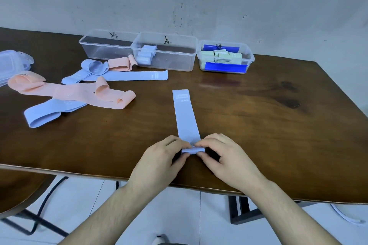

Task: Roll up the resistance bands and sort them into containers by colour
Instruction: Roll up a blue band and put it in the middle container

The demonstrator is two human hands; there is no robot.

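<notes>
A light blue resistance band (186,115) lies flat on the brown table, running away from me. Its near end is curled into a small roll between my hands. My left hand (159,157) pinches the roll's left side and my right hand (225,157) pinches its right side. Loose pink bands (75,93) and blue bands (119,75) lie in a heap at the left. Three clear containers stand at the back: an empty one (103,45), a middle one (171,55) with rolled light blue bands, and a right one (227,57) with pale green rolls.
Stacked clear lids (12,63) sit at the far left edge. The right container's blue clip handles show at front and back. The table's near edge (99,175) runs just below my wrists. A wall stands close behind the containers.
</notes>
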